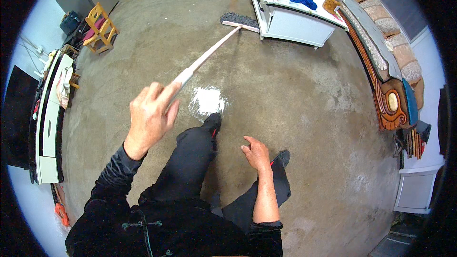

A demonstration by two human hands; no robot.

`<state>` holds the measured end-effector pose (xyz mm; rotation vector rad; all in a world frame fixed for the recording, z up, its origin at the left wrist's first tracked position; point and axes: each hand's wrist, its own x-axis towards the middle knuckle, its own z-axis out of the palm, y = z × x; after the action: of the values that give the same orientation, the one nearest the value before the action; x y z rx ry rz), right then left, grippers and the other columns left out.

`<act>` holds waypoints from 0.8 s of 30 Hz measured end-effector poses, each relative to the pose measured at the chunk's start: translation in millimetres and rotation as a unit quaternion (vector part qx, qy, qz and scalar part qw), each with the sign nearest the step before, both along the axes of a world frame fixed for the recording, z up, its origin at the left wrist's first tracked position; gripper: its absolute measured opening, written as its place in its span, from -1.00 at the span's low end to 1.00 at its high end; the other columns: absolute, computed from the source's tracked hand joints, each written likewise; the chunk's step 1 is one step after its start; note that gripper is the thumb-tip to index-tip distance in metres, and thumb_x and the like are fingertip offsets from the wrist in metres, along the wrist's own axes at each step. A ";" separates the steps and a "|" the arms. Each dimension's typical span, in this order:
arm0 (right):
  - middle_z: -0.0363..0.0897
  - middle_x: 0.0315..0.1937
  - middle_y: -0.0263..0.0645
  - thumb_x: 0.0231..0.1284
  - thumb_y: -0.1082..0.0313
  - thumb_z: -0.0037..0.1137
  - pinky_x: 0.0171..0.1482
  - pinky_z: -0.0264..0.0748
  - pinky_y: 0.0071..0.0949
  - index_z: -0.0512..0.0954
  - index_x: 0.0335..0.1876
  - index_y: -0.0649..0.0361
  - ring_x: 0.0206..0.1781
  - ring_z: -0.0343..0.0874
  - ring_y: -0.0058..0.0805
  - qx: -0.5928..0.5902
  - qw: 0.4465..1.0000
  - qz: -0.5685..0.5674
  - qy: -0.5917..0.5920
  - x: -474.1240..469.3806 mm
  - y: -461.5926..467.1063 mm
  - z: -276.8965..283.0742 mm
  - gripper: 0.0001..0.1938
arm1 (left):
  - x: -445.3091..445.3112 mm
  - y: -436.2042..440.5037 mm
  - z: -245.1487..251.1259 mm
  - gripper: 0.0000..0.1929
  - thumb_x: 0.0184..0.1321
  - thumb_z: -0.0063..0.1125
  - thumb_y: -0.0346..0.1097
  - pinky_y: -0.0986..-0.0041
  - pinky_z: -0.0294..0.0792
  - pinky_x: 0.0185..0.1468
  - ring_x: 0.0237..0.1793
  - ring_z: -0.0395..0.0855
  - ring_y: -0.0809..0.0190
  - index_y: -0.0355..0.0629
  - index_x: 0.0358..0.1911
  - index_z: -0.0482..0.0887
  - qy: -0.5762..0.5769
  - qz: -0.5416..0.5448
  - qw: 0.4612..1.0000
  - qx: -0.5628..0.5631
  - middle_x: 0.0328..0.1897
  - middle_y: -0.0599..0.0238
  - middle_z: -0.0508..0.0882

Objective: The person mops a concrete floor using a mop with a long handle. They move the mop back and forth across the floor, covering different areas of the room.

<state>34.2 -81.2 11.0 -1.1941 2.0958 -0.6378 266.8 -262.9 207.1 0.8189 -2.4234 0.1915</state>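
My left hand [151,116] is closed around the upper end of a pale mop handle [210,51]. The handle slopes away to a flat dust mop head with grey pile [237,18], which lies on the concrete floor [160,43] against the base of a white table. My right hand [257,152] hangs over the floor with thumb and forefinger apart, holding nothing. A bright patch of reflected light shows on the floor just ahead of my left shoe [213,122].
A white coffee table [296,28] with a floral cover bears a blue cloth [303,1] and a jar [332,3]. Along the right runs a carved wooden sofa [392,109]. At left stand a small wooden chair [100,30] and a white low cabinet [50,132].
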 end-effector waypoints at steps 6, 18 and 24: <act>0.63 -0.06 -0.02 0.16 0.24 0.21 0.07 0.49 -0.13 0.53 0.16 0.09 0.02 0.60 -0.04 -0.002 1.000 -0.018 0.000 -2.8 5.8 2.5 -0.58 | -34.4 -24.4 22.7 -0.69 0.01 0.30 -0.54 0.51 0.47 -0.38 -0.46 0.66 0.27 -0.20 -0.12 0.69 0.261 -0.092 0.960 -0.034 -0.37 0.22 0.67; 0.58 -0.39 -0.19 0.16 0.32 0.19 -0.25 0.52 -0.35 0.53 0.19 0.12 -0.33 0.58 -0.35 -0.096 0.994 -0.047 -0.033 3.1 10.6 -26.5 -0.57 | -38.8 9.0 -34.0 -0.78 0.07 0.26 -0.55 0.47 0.50 -0.32 -0.42 0.71 0.21 -0.19 -0.17 0.71 0.301 -0.263 0.892 0.212 -0.37 0.19 0.73; 0.56 -0.34 -0.31 0.27 0.30 0.10 -0.27 0.54 -0.48 0.48 0.26 0.17 -0.35 0.54 -0.56 -0.182 0.978 -0.071 -0.067 23.7 4.9 5.3 -0.56 | -39.3 44.7 -15.6 -0.73 0.07 0.27 -0.44 0.45 0.46 -0.37 -0.42 0.65 0.22 -0.10 -0.11 0.68 0.273 -0.317 0.880 0.223 -0.37 0.29 0.66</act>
<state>57.9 -76.2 16.3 -1.1607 2.0160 -1.1757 227.5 -218.2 191.5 0.1616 -2.0571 -0.7731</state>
